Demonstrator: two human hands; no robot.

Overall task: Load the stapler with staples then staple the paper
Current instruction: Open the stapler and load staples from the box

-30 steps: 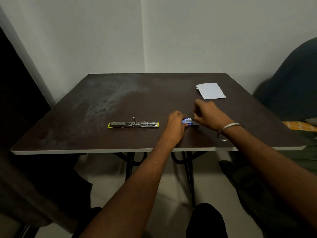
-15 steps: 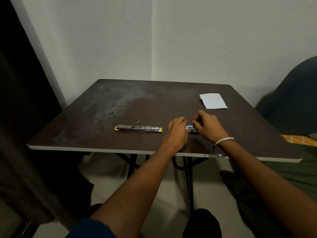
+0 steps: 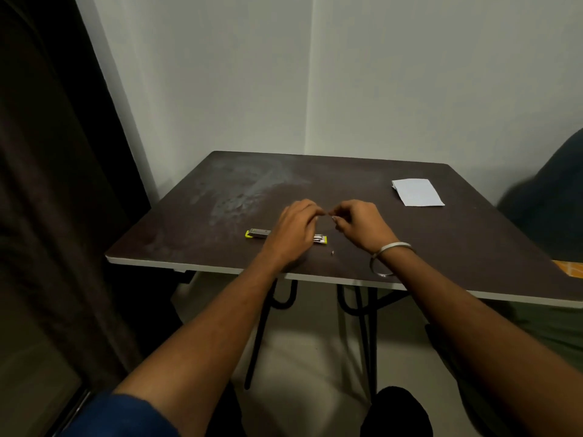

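Both hands' fingers pinched closed above stapler (image 3: 257, 233), contents unresolvable, presumably staples; keep strip level, align with open channel, slide in gently.

I see a dark brown table (image 3: 441, 247) in a corner of pale walls (image 3: 410, 74), a dark curtain (image 3: 47, 184) at left, light floor (image 3: 309, 357) below.

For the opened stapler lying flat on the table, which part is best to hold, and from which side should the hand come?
Probably the long sides of the stapler, pinched near its left yellow end from above. It lies flat, long and thin, crosswise on the table, so only a top-down pinch fits. The left hand covers its middle and the right hand is beside its right end; the left end is free.
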